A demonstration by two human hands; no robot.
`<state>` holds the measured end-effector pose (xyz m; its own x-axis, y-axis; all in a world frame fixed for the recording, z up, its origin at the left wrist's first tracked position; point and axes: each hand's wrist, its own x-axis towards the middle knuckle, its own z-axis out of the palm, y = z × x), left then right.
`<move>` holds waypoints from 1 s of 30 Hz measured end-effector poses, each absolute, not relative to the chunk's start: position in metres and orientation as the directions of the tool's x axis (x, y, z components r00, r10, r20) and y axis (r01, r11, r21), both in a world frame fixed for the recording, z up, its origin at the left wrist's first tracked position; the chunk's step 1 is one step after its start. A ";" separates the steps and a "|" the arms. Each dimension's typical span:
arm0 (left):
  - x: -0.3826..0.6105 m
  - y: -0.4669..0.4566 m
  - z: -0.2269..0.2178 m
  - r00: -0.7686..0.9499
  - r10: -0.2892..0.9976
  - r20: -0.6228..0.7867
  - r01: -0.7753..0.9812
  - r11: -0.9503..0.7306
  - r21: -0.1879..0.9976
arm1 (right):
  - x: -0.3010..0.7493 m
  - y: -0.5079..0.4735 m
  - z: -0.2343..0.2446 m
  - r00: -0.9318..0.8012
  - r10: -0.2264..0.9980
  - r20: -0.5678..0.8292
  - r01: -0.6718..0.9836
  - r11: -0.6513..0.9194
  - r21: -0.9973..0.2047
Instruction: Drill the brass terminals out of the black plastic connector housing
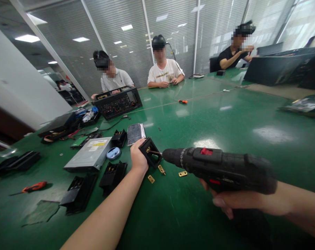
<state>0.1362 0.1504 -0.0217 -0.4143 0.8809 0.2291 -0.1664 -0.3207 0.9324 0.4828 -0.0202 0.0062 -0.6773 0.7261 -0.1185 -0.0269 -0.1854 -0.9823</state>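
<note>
My left hand [138, 156] is closed round a small black square frame [151, 152], held tilted on the green table [225, 125]. My right hand [225, 200] grips a black cordless drill [220, 169] with a red switch. The drill's bit points left into a brass fitting on the frame. Three small brass hinges [161, 169] lie loose on the table just below the frame and the drill's chuck.
Several black plastic parts [112, 175], a silver optical drive [91, 157], a round blue tape [113, 153] and an orange screwdriver [32, 188] lie at the left. A black computer case [118, 102] stands farther back. Three people sit along the far side.
</note>
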 end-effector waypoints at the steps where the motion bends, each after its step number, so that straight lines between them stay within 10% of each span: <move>1: 0.137 0.150 -0.021 -0.422 0.881 0.216 -0.180 -0.315 0.932 | 0.483 -0.020 0.007 -0.675 0.729 -0.113 -0.033 -0.184 -0.982; 30: 0.136 0.153 -0.025 -0.458 0.868 0.192 -0.197 -0.310 0.930 | 0.484 -0.021 0.003 -0.692 0.715 -0.098 -0.092 -0.222 -0.971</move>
<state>0.1360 0.1532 -0.0246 -0.4582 0.8678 0.1920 -0.1971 -0.3099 0.9301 0.4837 -0.0210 0.0030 -0.6920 0.7152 -0.0980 -0.0925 -0.2225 -0.9705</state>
